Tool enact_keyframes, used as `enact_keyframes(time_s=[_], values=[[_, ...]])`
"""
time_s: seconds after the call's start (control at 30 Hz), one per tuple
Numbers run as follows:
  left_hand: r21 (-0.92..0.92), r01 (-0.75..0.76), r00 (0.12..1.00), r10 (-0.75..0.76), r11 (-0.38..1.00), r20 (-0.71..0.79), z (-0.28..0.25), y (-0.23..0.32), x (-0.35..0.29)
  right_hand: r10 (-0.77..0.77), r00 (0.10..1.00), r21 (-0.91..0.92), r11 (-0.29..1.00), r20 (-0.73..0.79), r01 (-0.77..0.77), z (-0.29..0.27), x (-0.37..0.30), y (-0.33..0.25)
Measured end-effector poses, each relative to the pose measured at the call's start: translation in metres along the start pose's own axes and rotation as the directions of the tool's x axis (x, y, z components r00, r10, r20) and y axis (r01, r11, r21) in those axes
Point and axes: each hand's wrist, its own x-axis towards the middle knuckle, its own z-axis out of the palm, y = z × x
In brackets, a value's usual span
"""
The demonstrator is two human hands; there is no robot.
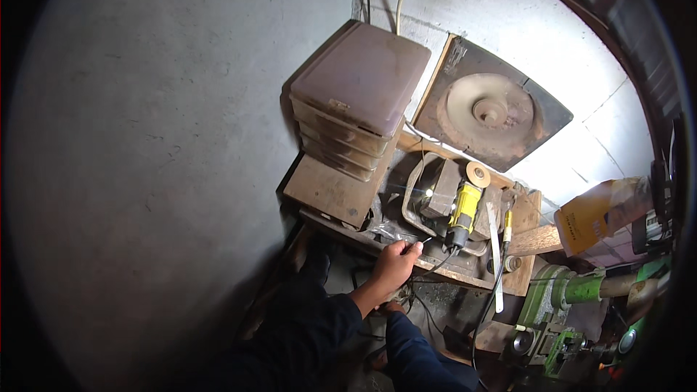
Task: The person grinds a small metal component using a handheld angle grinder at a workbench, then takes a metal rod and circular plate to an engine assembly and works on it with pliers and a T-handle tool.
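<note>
Rising along the left, a grey plaster wall (145, 138) meets a brown-tinted plastic drawer stack (359, 72), dusty on top. It stands on a brown wooden box (330, 189) at the end of the bench.

Farther along and lower, I can make out just part of the right hand (393, 308) beneath the left wrist; I cannot tell how wide its grip is or whether it holds anything. Above it, the left hand (396, 267) has thumb and forefinger pinched narrowly on a slender, pale, straight rod (427, 240). That rod is in the air near the bench's front edge. Its bright tip juts out up and to the right, looking darker close to the fingers; the rest is hidden by them, and its material is too small to judge.

Just right of the tip is a yellow-and-black power tool (464, 210), its round tan disc (478, 174) uppermost. Beyond it, a long silver metal strip (496, 261) overhangs the bench edge, and at the far right stands a green-painted metal machine (544, 294).
</note>
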Motion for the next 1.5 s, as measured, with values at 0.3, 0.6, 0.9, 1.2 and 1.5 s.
enact_keyframes(time_s=[0.3, 0.6, 0.9, 1.2, 1.5], values=[[-0.011, 0.022, 0.998, -0.021, 1.000, 0.050, 0.004, 0.017, -0.010, 0.141, 0.965, 0.093, 0.988, -0.223, -0.122, 0.028, -0.010, 0.034], [-0.043, 0.126, 0.990, -0.124, 0.991, 0.064, -0.017, 0.033, -0.017, -0.376, 0.767, 0.460, 0.633, -0.520, 0.622, -0.077, -0.190, -0.037], [-0.074, 0.095, 0.837, -0.039, 0.993, 0.546, 0.048, -0.034, -0.115, -0.420, 0.679, 0.719, 0.086, -0.602, 0.690, -0.074, -0.308, 0.020], [0.535, -0.316, 0.913, 0.097, 0.783, 0.397, 0.048, -0.031, -0.061, -0.301, 0.802, 0.719, 0.357, -0.517, 0.597, -0.114, -0.268, 0.020], [0.471, -0.704, 0.686, 0.680, 0.531, 0.258, 0.013, 0.026, -0.021, -0.368, 0.918, 0.745, 0.652, 0.147, 0.142, -0.071, -0.212, 0.034]])
